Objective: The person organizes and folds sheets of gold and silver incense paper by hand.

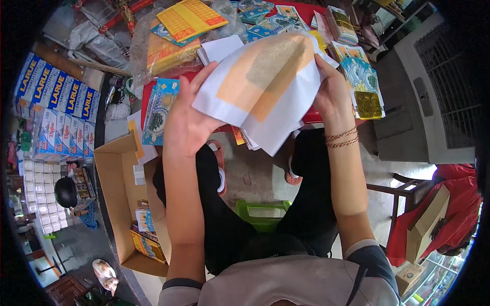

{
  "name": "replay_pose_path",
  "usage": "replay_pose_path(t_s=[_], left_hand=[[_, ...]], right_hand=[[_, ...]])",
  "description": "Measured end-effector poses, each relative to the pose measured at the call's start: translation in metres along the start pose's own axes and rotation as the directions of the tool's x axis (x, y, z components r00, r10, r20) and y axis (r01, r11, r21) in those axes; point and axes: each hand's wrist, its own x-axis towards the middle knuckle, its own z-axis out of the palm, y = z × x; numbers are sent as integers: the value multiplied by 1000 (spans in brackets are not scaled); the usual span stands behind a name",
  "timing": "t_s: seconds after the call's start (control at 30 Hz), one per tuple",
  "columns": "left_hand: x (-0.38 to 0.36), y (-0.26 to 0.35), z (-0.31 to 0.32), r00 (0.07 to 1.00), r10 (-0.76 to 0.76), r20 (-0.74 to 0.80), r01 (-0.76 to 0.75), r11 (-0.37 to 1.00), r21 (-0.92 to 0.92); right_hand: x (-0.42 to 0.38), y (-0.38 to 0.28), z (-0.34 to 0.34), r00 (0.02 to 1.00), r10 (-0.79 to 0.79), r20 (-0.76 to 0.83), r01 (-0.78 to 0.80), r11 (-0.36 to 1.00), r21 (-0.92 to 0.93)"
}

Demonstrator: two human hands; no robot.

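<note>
Both my hands hold sheets of white joss paper (286, 97), raised above my lap and bent along a crease down the middle. The top sheet bears an orange block with a dull gold patch. My left hand (189, 120) is at the left edge, its fingers partly hidden behind the paper. At the right edge my right hand (333, 92) grips the paper; a braided bracelet (342, 137) circles that wrist. More white sheets (220, 48) lie just behind. Blue printed paper packets (161, 109) are beside my left hand, and a gold-wrapped packet (368, 104) sits right of my right hand.
A red-topped table (310, 11) carries yellow printed paper (191, 19) and several paper bundles. An open cardboard box (115, 204) stands at my left, near stacked beer cartons (56, 92). A cat (105, 275) lies on the floor. A green stool (263, 209) is beneath me.
</note>
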Motion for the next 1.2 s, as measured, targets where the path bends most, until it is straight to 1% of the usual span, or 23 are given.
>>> replay_pose_path(t_s=[0.03,0.07,0.13,0.17,0.23,0.27,0.33,0.37,0.47,0.57,0.6,0.63,0.8,0.87,0.93,0.97,1.0,1.03,1.07,1.1,1.13,1.17,1.2], left_hand=[[2,-4,4,996,51,-78,-53,998,-27],[5,-8,5,996,51,-79,-53,998,-27],[10,-13,2,930,280,-238,-301,952,-58],[9,-13,-1,930,281,-237,-302,952,-56],[5,-12,-6,966,180,-187,-218,954,-207],[5,-13,-8,966,181,-186,-218,954,-204],[4,-19,-8,944,146,-296,-146,989,21],[4,-20,-5,933,157,-322,-128,986,109],[4,-22,-5,929,197,-312,-150,974,168],[5,-23,-8,934,202,-295,-174,978,119],[5,-22,-10,934,201,-295,-173,978,118],[5,-19,-13,938,194,-288,-156,977,149],[3,-9,-15,931,179,-317,-100,963,252],[4,-10,-13,934,246,-259,-177,949,263],[3,-11,-10,932,242,-270,-166,946,277],[3,-12,-10,930,239,-281,-155,945,289],[3,-11,-13,930,238,-281,-154,945,289],[5,-9,-17,921,232,-313,-145,950,278],[5,-8,-18,911,227,-344,-137,954,266],[3,-7,-17,911,227,-345,-137,954,266],[1,-3,-8,884,312,-349,-185,918,352],[-1,-2,-2,851,394,-346,-227,872,434],[-2,-1,-7,851,393,-348,-226,873,433]], right_hand=[[-5,2,4,999,1,-33,-2,1000,-19],[-9,3,6,998,2,-66,-5,999,-37],[-10,8,3,999,11,-46,-12,1000,-26],[-11,12,3,999,-8,-49,7,1000,-20],[-17,18,5,998,-20,-57,19,1000,-2],[-21,20,7,998,-20,-55,20,1000,1],[-29,20,13,999,6,-51,-6,1000,-1],[-30,20,12,999,6,-54,-6,1000,-2],[-30,17,6,999,18,-44,-19,999,-43],[-23,15,-5,1000,3,-10,-4,993,-115],[-22,15,-8,1000,1,-2,-2,984,-177],[-21,15,-10,1000,0,4,1,971,-238],[-24,24,-10,997,-70,22,74,957,-279],[-26,24,-8,996,-88,18,90,948,-305],[-27,22,-8,987,-155,34,156,918,-365],[-27,21,-8,987,-155,33,156,918,-365],[-25,18,-10,993,-117,23,118,941,-318],[-24,15,-12,997,-77,15,78,960,-269],[-22,12,-15,997,-76,16,77,960,-269],[-20,7,-18,997,-56,53,71,930,-361],[-20,3,-21,996,-32,86,68,890,-451],[-20,0,-22,996,-6,89,50,867,-495],[-20,0,-22,996,-4,88,47,867,-496]])
